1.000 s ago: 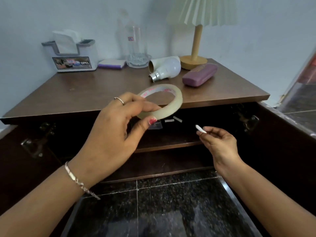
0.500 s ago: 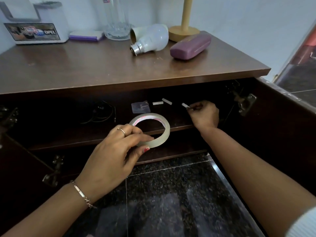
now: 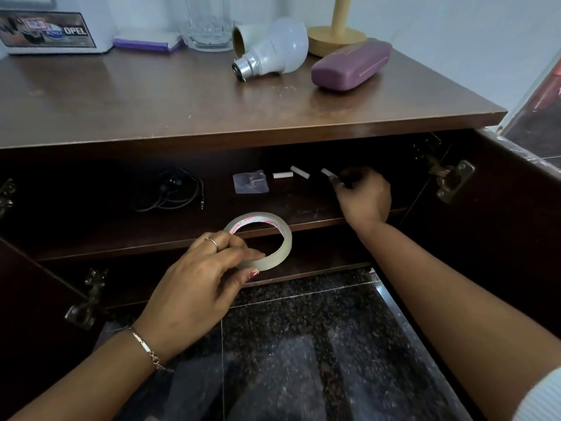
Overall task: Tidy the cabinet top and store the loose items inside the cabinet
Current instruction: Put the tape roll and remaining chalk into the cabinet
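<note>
My left hand [image 3: 197, 287] pinches a roll of clear tape [image 3: 274, 253] in front of the open cabinet's upper shelf [image 3: 182, 235]. Deep on that shelf at the right, my right hand [image 3: 362, 197] pinches a small white chalk piece [image 3: 328, 173] by its end. Two more white chalk pieces [image 3: 291, 173] lie just left of it, beside a clear plastic hook pad [image 3: 250, 183] and black earphones [image 3: 170, 192]. On the brown cabinet top [image 3: 151, 98] lie a white light bulb [image 3: 271, 51] and a purple glasses case [image 3: 350, 65].
At the back of the top stand a tissue box [image 3: 51, 28], a purple notepad [image 3: 145, 42], a drinking glass [image 3: 208, 22], a white roll [image 3: 241, 38] and a wooden lamp base [image 3: 337, 34]. Cabinet doors hang open on both sides, with a hinge [image 3: 452, 180] at right. Dark granite floor [image 3: 303, 344] lies below.
My right hand has carried the chalk piece from in front of the cabinet onto the upper shelf. My left hand has lowered the tape roll to shelf height. The view has tilted down.
</note>
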Demonstrator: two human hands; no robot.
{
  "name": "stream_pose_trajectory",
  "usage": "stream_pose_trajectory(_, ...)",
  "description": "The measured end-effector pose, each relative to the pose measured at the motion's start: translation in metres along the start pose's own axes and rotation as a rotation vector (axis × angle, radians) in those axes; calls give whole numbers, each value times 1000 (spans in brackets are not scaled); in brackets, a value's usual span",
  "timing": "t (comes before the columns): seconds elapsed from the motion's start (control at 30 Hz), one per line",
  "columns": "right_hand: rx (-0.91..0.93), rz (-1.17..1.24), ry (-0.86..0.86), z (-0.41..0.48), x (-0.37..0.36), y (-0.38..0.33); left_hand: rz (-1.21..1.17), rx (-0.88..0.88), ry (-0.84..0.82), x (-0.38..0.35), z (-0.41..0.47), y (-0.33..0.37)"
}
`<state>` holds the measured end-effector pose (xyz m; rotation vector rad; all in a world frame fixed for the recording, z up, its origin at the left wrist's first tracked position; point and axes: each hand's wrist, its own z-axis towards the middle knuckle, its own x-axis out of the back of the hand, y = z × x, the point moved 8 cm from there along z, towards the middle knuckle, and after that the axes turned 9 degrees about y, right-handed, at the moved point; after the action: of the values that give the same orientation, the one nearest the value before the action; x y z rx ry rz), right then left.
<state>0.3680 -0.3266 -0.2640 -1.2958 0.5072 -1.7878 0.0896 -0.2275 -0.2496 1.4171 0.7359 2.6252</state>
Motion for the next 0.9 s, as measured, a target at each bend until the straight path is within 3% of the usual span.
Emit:
stream_pose_trajectory(0.13, 129, 180, 130, -39, 27, -5, -12, 35, -10, -4, -11, -7)
stream_pose_trajectory(0.2, 199, 262, 89, -67, 30, -7, -22, 66, -15, -8, -21, -13)
stream_pose_trajectory(0.43, 290, 263, -299, -152, -21, -13, 10, 90, -58, -20, -60, -41)
stream_pose_trajectory(0.7, -56, 353, -922, -231, -133, -25, 118, 354, -54, -23, -83, -120)
stream_pose_trajectory(0.9, 5, 230, -1102, -257, -179, -59, 254, 438, 13, -18, -76, -186)
